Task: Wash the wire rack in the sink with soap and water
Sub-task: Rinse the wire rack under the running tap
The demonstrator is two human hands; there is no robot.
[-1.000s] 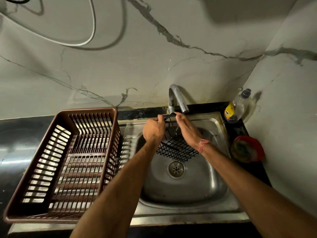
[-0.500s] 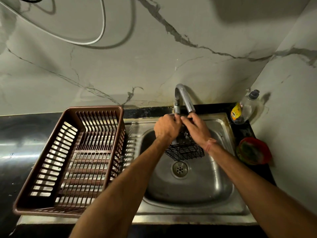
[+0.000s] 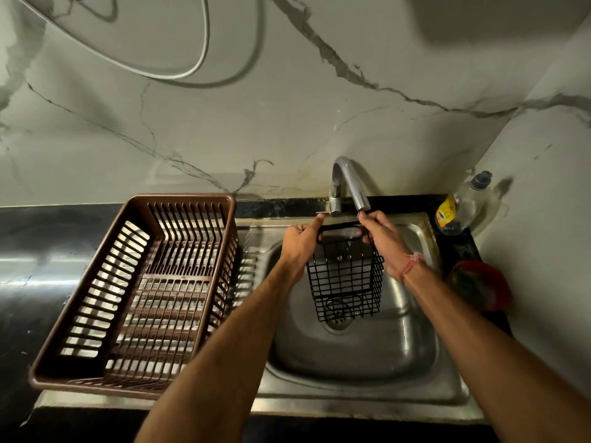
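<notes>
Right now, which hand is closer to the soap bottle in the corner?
The right hand. It holds the right end of the wire rack under the tap, with the soap bottle farther to its right. The left hand grips the rack's other end, farther away.

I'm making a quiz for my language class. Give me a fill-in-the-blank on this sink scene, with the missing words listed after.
1. Both hands hold the black wire rack over the ____.
2. The brown dish drainer sits to the ____ of the basin.
3. The left hand and right hand grip the rack at its ____ edge.
4. The dish soap bottle stands in the corner, behind a ____ bowl.

Missing words: sink; left; top; red
</notes>
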